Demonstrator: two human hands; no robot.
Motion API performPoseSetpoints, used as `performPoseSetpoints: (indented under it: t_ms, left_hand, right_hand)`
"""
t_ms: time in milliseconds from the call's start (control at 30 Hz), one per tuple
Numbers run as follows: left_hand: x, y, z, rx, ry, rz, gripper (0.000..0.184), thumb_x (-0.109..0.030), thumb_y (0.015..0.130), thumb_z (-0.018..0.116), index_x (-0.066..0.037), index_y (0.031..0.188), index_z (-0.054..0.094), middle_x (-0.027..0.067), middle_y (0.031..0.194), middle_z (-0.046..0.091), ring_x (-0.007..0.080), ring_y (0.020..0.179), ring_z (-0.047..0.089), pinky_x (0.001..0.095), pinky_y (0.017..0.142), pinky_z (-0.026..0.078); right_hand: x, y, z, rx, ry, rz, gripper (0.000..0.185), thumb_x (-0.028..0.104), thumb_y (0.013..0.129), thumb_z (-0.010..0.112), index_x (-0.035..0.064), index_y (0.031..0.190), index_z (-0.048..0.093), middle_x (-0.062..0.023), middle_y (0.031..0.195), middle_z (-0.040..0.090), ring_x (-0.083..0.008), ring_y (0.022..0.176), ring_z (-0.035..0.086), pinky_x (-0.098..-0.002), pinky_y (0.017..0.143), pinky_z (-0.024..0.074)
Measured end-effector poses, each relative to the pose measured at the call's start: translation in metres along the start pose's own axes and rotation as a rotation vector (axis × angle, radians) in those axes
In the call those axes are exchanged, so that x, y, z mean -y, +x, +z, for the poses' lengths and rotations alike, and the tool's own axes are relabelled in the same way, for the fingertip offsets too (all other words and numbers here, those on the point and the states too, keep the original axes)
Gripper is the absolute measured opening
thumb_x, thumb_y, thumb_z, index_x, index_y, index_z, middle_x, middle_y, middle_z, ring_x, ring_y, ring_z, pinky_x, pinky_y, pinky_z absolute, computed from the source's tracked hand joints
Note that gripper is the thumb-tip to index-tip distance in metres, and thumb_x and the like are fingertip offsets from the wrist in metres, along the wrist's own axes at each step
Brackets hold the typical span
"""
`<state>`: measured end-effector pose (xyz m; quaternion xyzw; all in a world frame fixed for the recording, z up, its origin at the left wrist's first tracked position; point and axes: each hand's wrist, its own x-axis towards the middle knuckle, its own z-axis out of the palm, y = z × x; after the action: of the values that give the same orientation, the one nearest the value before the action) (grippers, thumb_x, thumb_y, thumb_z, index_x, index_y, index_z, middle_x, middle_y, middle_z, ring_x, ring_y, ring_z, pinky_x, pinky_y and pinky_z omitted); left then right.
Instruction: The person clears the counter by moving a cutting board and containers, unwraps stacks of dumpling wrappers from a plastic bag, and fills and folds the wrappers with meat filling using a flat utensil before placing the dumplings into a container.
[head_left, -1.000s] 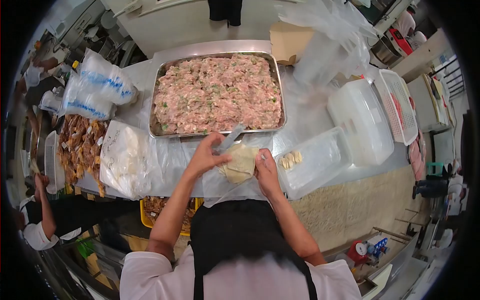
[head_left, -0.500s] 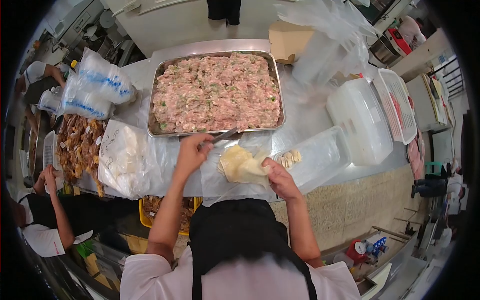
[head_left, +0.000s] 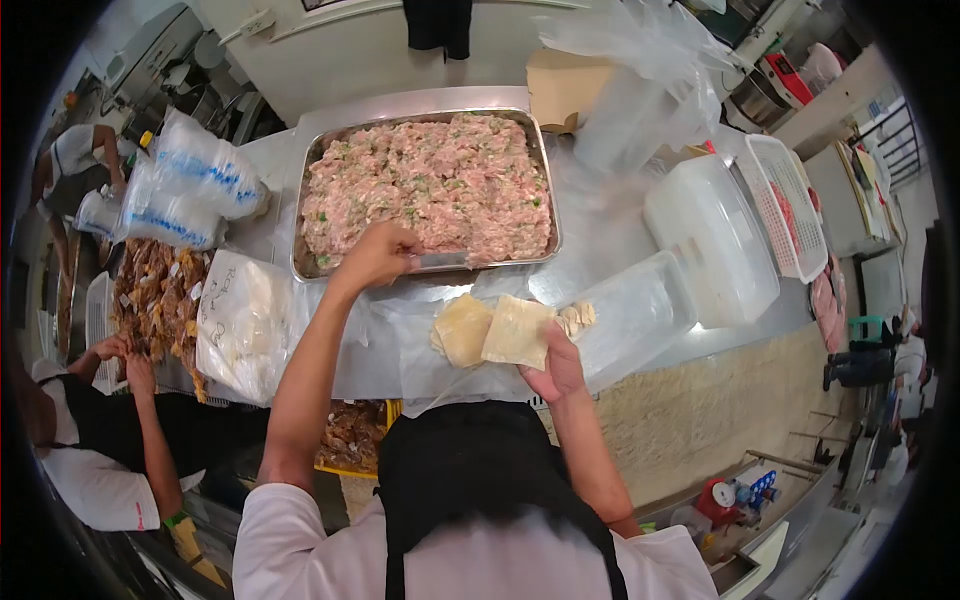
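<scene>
My left hand (head_left: 382,256) is closed on a flat-bladed metal tool (head_left: 442,261), perhaps a knife or spatula, at the near rim of a metal tray (head_left: 553,250). Minced meat (head_left: 425,185) flecked with green fills that tray. In my right hand (head_left: 556,368) lies a square dough wrapper (head_left: 518,332), opened flat over the fingers with the thumb on its edge. Left of it, a stack of wrappers (head_left: 462,328) rests on the plastic sheet. Several small folded dumplings (head_left: 576,319) sit just beyond my right hand, by a clear shallow container (head_left: 650,300).
A large translucent box (head_left: 710,240) and a white basket (head_left: 785,205) stand to the right. On the left are a white plastic bag (head_left: 245,320), brown meat pieces (head_left: 160,295) and bagged goods (head_left: 205,165). A co-worker's hands (head_left: 125,360) handle the brown pieces.
My right hand has lifted the wrapper off the stack, and it now lies flat instead of folded over. My left hand has moved up to the tray with the blade at the meat.
</scene>
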<state>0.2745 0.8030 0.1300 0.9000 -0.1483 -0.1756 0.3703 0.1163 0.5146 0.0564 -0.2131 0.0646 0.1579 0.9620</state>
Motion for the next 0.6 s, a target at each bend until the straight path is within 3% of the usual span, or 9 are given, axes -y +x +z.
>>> performPoseSetpoints:
  t_ms: [33, 100, 200, 233, 300, 333, 400, 500, 600]
  left_hand:
    - [-0.003, -0.009, -0.003, 0.012, 0.006, 0.009, 0.021, -0.004, 0.072, 0.074, 0.000, 0.093, 0.075, 0.0112, 0.069, 0.064, 0.0185, 0.064, 0.063, 0.0355, 0.062, 0.051]
    - [-0.010, -0.029, -0.004, 0.017, -0.372, -0.256, 0.023, 0.002, 0.076, 0.073, -0.002, 0.099, 0.076, 0.0079, 0.079, 0.068, 0.0181, 0.063, 0.063, 0.0352, 0.062, 0.052]
    - [-0.016, -0.058, 0.011, -0.017, -0.577, -0.095, 0.026, 0.005, 0.080, 0.072, -0.004, 0.104, 0.077, 0.0041, 0.090, 0.069, 0.0160, 0.067, 0.064, 0.0330, 0.060, 0.051]
    - [-0.016, -0.063, 0.024, -0.013, -0.572, -0.094, 0.026, 0.005, 0.080, 0.072, -0.004, 0.104, 0.077, 0.0041, 0.090, 0.069, 0.0160, 0.067, 0.064, 0.0330, 0.060, 0.051]
    - [-0.018, -0.064, 0.066, -0.343, -0.287, 0.435, 0.016, 0.004, 0.083, 0.073, -0.001, 0.097, 0.077, 0.0062, 0.088, 0.066, 0.0166, 0.069, 0.065, 0.0292, 0.056, 0.049]
    - [-0.021, -0.070, 0.079, -0.343, -0.285, 0.434, 0.016, 0.004, 0.083, 0.073, -0.001, 0.097, 0.077, 0.0062, 0.088, 0.066, 0.0166, 0.069, 0.065, 0.0292, 0.056, 0.049]
    - [-0.023, -0.082, 0.099, -0.353, 0.031, 0.253, 0.021, 0.006, 0.082, 0.072, -0.005, 0.098, 0.078, 0.0077, 0.088, 0.063, 0.0201, 0.078, 0.066, 0.0294, 0.063, 0.050]
    - [-0.051, -0.108, 0.075, -0.312, 0.083, 0.147, 0.030, 0.007, 0.081, 0.069, -0.006, 0.107, 0.077, 0.0129, 0.089, 0.063, 0.0277, 0.076, 0.066, 0.0354, 0.066, 0.053]
    - [-0.074, -0.106, 0.079, -0.415, -0.037, 0.225, 0.030, 0.009, 0.081, 0.068, -0.005, 0.107, 0.076, 0.0129, 0.091, 0.063, 0.0281, 0.076, 0.066, 0.0372, 0.066, 0.052]
  right_hand:
    - [-0.001, 0.003, 0.001, -0.005, 0.006, -0.014, 0.049, 0.035, 0.102, 0.058, 0.0050, 0.138, 0.048, -0.0185, 0.146, 0.050, -0.0335, 0.134, 0.052, -0.0478, 0.112, 0.0437]
    - [-0.002, 0.016, 0.002, -0.187, -0.256, 0.020, 0.051, 0.030, 0.105, 0.051, 0.0053, 0.148, 0.040, -0.0187, 0.147, 0.049, -0.0355, 0.135, 0.049, -0.0523, 0.114, 0.0404]
    - [0.002, 0.032, 0.018, -0.127, 0.003, -0.007, 0.049, 0.028, 0.107, 0.044, 0.0023, 0.148, 0.038, -0.0184, 0.146, 0.049, -0.0344, 0.137, 0.047, -0.0530, 0.116, 0.0376]
    - [0.004, 0.037, 0.026, -0.128, 0.008, -0.011, 0.049, 0.028, 0.107, 0.044, 0.0023, 0.148, 0.038, -0.0184, 0.146, 0.049, -0.0344, 0.137, 0.047, -0.0530, 0.116, 0.0376]
    - [0.006, 0.044, 0.040, -0.021, 0.197, 0.030, 0.050, 0.027, 0.109, 0.039, -0.0011, 0.149, 0.036, -0.0192, 0.144, 0.050, -0.0325, 0.136, 0.047, -0.0492, 0.118, 0.0358]
    - [0.006, 0.050, 0.040, -0.020, 0.198, 0.031, 0.050, 0.027, 0.109, 0.039, -0.0011, 0.149, 0.036, -0.0192, 0.144, 0.050, -0.0325, 0.136, 0.047, -0.0492, 0.118, 0.0358]
    - [0.003, 0.060, 0.033, -0.178, 0.182, -0.034, 0.046, 0.030, 0.109, 0.037, -0.0020, 0.142, 0.046, -0.0191, 0.138, 0.056, -0.0340, 0.130, 0.053, -0.0485, 0.114, 0.0394]
    - [0.001, 0.066, 0.018, -0.399, 0.160, -0.122, 0.049, 0.028, 0.110, 0.033, -0.0043, 0.147, 0.038, -0.0203, 0.140, 0.053, -0.0338, 0.133, 0.049, -0.0499, 0.117, 0.0368]
    - [0.001, 0.067, 0.025, -0.382, 0.120, -0.141, 0.050, 0.028, 0.110, 0.032, -0.0072, 0.145, 0.040, -0.0195, 0.138, 0.054, -0.0333, 0.131, 0.051, -0.0482, 0.116, 0.0379]
